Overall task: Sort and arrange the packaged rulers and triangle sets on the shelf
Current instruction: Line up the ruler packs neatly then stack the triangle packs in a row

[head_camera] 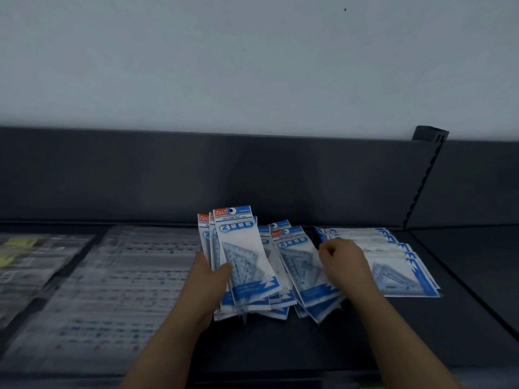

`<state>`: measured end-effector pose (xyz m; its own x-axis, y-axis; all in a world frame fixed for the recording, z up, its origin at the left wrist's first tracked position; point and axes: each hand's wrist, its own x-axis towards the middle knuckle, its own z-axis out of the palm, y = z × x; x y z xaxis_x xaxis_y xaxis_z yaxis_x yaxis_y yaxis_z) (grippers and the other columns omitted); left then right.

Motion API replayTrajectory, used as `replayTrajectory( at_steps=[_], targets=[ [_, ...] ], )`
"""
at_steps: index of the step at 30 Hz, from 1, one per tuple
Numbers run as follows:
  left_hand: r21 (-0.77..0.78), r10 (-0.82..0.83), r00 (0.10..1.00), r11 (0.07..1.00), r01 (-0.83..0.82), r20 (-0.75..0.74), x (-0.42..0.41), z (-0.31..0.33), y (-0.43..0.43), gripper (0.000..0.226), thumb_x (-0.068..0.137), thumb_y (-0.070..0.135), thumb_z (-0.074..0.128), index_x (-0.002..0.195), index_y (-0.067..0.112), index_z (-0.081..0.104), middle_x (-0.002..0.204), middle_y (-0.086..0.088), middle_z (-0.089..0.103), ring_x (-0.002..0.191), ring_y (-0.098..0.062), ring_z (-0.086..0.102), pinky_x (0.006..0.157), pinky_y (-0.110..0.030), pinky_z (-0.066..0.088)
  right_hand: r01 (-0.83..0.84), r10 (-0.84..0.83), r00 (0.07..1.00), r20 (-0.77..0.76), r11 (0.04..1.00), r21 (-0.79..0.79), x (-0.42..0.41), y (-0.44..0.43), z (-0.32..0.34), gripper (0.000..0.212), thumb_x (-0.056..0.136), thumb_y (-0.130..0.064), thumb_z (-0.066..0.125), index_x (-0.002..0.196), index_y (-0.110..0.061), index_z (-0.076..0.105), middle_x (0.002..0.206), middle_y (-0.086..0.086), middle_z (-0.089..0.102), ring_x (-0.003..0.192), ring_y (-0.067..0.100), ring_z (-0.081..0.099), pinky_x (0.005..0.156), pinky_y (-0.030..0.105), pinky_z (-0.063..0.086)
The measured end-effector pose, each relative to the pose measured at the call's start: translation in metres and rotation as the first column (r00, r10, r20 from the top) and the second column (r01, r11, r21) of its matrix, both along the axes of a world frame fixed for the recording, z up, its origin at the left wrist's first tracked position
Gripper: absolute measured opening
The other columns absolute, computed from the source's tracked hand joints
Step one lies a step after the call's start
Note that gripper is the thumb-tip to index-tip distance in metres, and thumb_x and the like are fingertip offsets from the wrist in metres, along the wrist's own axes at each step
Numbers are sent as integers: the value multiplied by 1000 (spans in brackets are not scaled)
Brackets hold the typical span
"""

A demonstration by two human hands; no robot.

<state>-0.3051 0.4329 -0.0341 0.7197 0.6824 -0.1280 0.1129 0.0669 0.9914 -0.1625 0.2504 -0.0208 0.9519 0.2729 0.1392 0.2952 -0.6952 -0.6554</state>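
Head cam, only view we get. Left hand (209,282) holds a fanned bunch of white-and-blue plastic triangle-set packets (244,248), tipped up off the dark grey metal shelf (309,346). The thumb is pressed flat across the front packet and the other fingers are wrapped round behind, out of sight. The front one reads "GEOMETRIC" with a red logo tag on top.

Right hand (344,261) is just to the right, knuckles up, fingers curled in together. It sits where a loose pile of the same blue-white packets (304,272) meets a flat stack of packets lying sideways (393,256). Honestly can't tell if it's pinching one or just resting there. The loose pile lies on the shelf between the two hands, touching the bunch's lower edge.

Left of all that lie clear plastic ruler packs (134,282), pretty blurry, and at the far left some clear packets with yellow bits (19,248). Behind is the dark shelf back panel (168,175) with a slotted metal upright (422,183) at the right, and a plain white wall (252,66) above.
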Motion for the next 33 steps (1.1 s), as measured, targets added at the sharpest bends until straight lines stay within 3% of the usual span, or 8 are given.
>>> replayTrajectory(
  at_steps=[4,8,11,19,23,26,29,33],
  targets=[
    [39,3,1000,999,-3,-6,0,-2,-3,25,95,5,52,117,17,46,93,3,58,79,-9,57,60,-23,47,-19,23,986,-166,999,26,-3,6,-2,28,73,-32,79,85,-9,67,78,10,68,74,23,66,63,33,50],
    [34,0,1000,999,1,-14,2,-2,-3,22,96,6,52,113,17,46,90,5,57,78,-9,57,58,-22,46,-15,34,980,-196,995,96,0,4,-4,19,79,-22,76,71,-9,65,61,2,60,51,12,52,52,26,42],
    [28,0,1000,1000,1,-24,2,-3,-1,21,96,7,52,113,17,46,97,-1,59,80,-11,58,60,-25,46,-5,14,988,-156,998,60,2,0,-5,30,87,-20,65,61,-11,54,53,0,49,49,12,44,50,25,34],
    [24,-21,1000,999,22,-22,3,-2,1,27,95,7,53,122,13,50,103,-4,63,87,-17,62,63,-26,49,22,-22,995,94,1000,2,3,-10,0,21,94,-13,48,85,-7,66,78,4,66,69,18,58,61,30,43],
    [-5,-12,1000,1000,13,12,4,2,-2,21,96,6,51,114,15,49,94,1,62,83,-15,61,62,-28,50,68,-87,988,127,987,148,0,-12,4,22,95,-17,47,79,-12,61,69,1,60,61,14,52,53,28,39],
    [-20,-17,999,1000,18,38,6,5,-5,22,96,7,51,114,18,47,96,2,60,86,-16,61,68,-31,52,87,-106,994,34,931,354,-1,-12,12,20,98,-16,46,81,-14,58,68,1,56,59,12,48,51,25,35],
    [-12,-11,999,1000,12,46,11,6,-9,17,96,9,53,106,20,46,98,0,60,86,-16,60,64,-29,51,122,-48,987,-152,842,526,-10,-6,22,18,98,-19,48,89,-14,63,78,3,65,67,16,60,57,29,48],
    [-118,-70,992,990,83,107,16,9,-22,18,95,12,55,113,16,55,103,-7,67,90,-23,68,65,-35,57,71,86,960,-265,842,534,-28,16,20,19,96,-17,51,82,-17,63,75,2,68,66,18,65,60,34,55]
  ],
)
